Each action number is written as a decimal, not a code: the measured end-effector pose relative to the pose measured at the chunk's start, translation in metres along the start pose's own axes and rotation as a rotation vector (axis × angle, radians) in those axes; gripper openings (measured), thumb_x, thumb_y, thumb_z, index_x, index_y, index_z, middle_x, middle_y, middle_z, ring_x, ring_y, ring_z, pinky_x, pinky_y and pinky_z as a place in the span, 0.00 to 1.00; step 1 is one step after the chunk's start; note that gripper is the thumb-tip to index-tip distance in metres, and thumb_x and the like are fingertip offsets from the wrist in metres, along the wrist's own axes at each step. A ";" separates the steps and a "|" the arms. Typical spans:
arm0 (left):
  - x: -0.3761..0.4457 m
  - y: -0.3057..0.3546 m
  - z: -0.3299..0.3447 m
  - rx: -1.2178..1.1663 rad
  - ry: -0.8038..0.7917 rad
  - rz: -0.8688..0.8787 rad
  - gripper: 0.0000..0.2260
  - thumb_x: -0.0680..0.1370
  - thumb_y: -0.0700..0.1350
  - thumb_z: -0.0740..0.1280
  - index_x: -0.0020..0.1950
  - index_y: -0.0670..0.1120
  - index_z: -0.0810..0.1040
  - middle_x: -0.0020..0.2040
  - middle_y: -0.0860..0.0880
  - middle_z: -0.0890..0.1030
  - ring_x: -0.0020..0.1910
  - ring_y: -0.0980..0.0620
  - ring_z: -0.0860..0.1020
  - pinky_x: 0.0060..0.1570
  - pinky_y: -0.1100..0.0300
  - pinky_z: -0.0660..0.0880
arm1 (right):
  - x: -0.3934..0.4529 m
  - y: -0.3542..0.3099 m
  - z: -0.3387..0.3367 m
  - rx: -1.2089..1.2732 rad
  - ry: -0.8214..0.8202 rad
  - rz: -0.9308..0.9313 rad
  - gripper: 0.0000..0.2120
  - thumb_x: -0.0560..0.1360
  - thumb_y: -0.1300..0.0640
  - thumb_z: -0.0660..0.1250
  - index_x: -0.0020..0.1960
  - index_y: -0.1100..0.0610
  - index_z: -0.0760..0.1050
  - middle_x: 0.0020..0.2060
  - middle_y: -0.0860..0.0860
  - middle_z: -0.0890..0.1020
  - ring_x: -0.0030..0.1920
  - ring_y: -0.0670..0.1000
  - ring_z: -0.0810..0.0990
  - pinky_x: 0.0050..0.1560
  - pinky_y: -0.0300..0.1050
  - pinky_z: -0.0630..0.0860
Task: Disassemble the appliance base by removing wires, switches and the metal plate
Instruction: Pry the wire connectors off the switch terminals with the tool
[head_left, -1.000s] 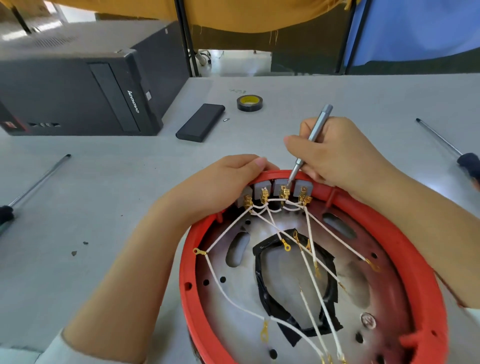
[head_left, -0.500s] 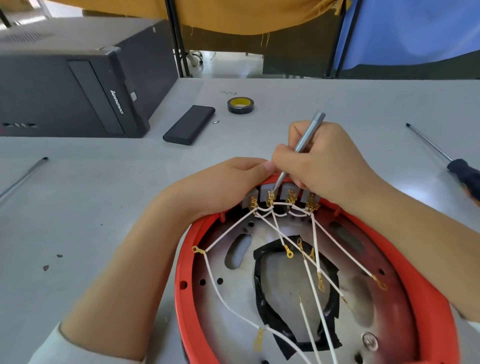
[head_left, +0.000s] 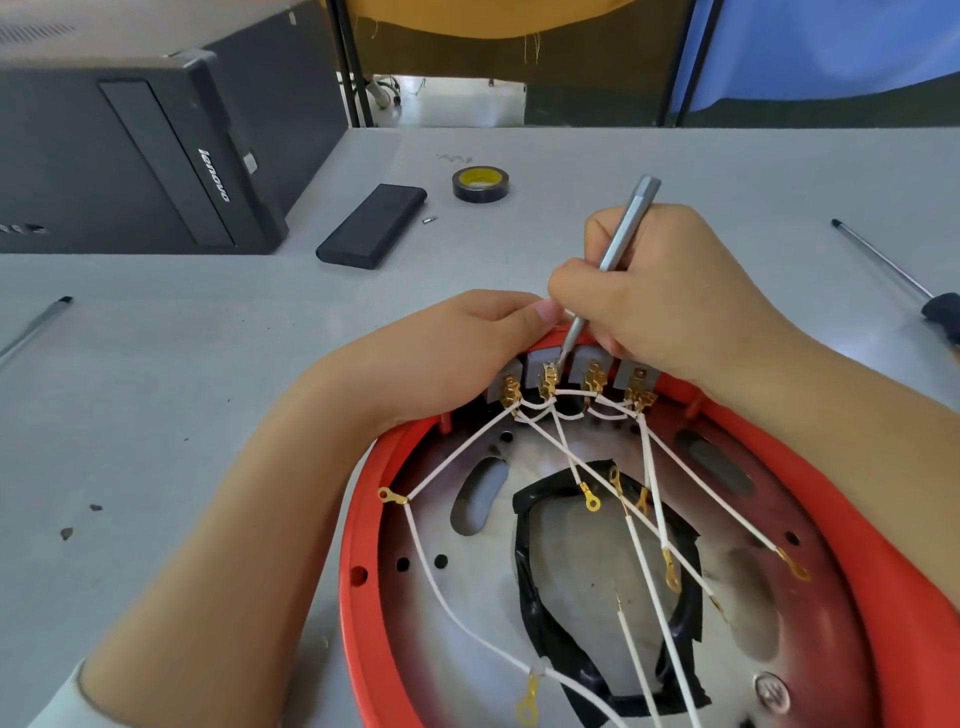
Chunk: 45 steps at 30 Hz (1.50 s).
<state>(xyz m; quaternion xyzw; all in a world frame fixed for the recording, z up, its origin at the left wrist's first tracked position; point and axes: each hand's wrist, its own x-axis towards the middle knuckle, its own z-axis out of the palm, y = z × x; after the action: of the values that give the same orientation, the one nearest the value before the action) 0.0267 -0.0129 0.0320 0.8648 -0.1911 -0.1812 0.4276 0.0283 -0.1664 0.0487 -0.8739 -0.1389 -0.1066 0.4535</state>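
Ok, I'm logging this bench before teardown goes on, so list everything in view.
base: 1, red rim, near centre
metal plate: 1, silver, inside base
switches: 4, grey, far rim
wires: several, white, gold terminals, across plate
black tape: 1 loop, on plate
small screwdriver: 1, silver, tip at second switch
screwdrivers: 2, one each table side
tape roll: 1, black-yellow, far
black case: 1, by roll
computer: 1, black, far left
left hand: on rim
right hand: holding small screwdriver
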 end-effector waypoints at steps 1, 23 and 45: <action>0.000 0.000 0.000 0.001 0.009 -0.002 0.17 0.82 0.57 0.52 0.59 0.57 0.79 0.58 0.47 0.81 0.59 0.49 0.77 0.65 0.49 0.69 | 0.002 0.000 0.000 0.005 -0.020 0.023 0.14 0.70 0.63 0.64 0.29 0.60 0.63 0.22 0.56 0.67 0.19 0.47 0.66 0.22 0.37 0.64; 0.001 0.000 -0.001 -0.024 0.046 -0.004 0.16 0.82 0.55 0.53 0.55 0.56 0.80 0.51 0.58 0.83 0.53 0.60 0.79 0.59 0.62 0.71 | 0.004 0.001 0.006 0.032 -0.041 0.039 0.15 0.72 0.61 0.62 0.28 0.57 0.63 0.15 0.48 0.67 0.17 0.45 0.65 0.19 0.35 0.64; 0.002 0.000 -0.001 -0.038 0.056 -0.016 0.16 0.82 0.55 0.54 0.53 0.54 0.81 0.50 0.56 0.84 0.51 0.58 0.80 0.52 0.68 0.73 | 0.006 -0.001 0.005 0.051 -0.056 0.071 0.16 0.72 0.62 0.62 0.28 0.59 0.62 0.15 0.48 0.66 0.17 0.46 0.64 0.20 0.38 0.63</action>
<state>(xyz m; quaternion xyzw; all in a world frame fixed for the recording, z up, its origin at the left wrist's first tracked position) 0.0292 -0.0135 0.0320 0.8626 -0.1688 -0.1641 0.4479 0.0338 -0.1613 0.0483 -0.8690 -0.1230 -0.0623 0.4752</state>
